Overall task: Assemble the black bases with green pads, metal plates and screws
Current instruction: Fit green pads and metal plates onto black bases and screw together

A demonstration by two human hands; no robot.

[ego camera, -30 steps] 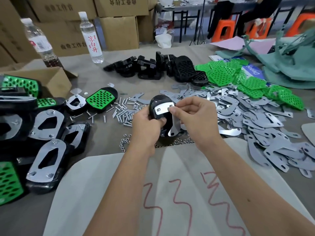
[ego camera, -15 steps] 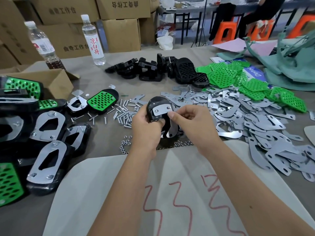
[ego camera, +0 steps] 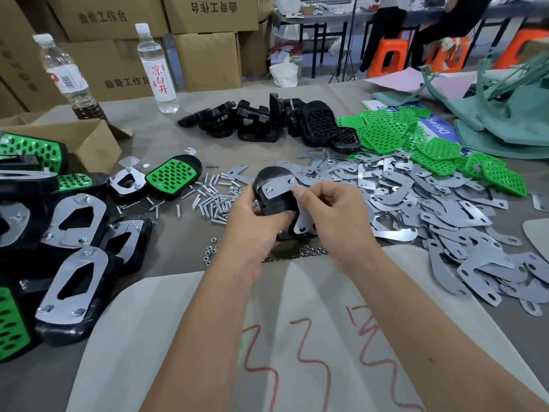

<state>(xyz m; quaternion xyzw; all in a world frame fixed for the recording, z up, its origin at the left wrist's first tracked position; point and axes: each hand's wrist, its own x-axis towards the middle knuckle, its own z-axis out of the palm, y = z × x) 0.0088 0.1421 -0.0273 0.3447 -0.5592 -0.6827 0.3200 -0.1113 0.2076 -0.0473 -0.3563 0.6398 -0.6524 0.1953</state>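
Your left hand [ego camera: 255, 221] grips a black base [ego camera: 274, 200] at the centre of the frame, fingers curled under and around its left side, holding it tilted up just above the worktop [ego camera: 237, 138]. Your right hand [ego camera: 332, 209] pinches a metal plate [ego camera: 277, 187] between thumb and forefinger against the upper face of the base; a screw head [ego camera: 269, 189] shows at the plate's left end, and a slot near its right end. A second leg of the plate hangs down the right side of the base, below your right thumb.

Just left of your hands lies a scatter of loose screws [ego camera: 211, 197], and small nuts [ego camera: 209, 255] lie below them, near your left wrist. To the right a broad heap of loose plates [ego camera: 430, 203] spreads towards the right edge. Above that heap, at centre right, sits a pile of green pads [ego camera: 395, 135], and beside it, at upper centre, a cluster of bare black bases [ego camera: 267, 120].

Down the left edge lie finished pieces [ego camera: 74, 281], some with plates facing up, some with the green side up; one green-faced piece [ego camera: 172, 175] rests just left of the screws. An open cardboard box [ego camera: 86, 141] stands at upper left, with two water bottles [ego camera: 156, 69] behind it. A pale sheet with red scribbles [ego camera: 208, 337] covers the near worktop under your forearms.
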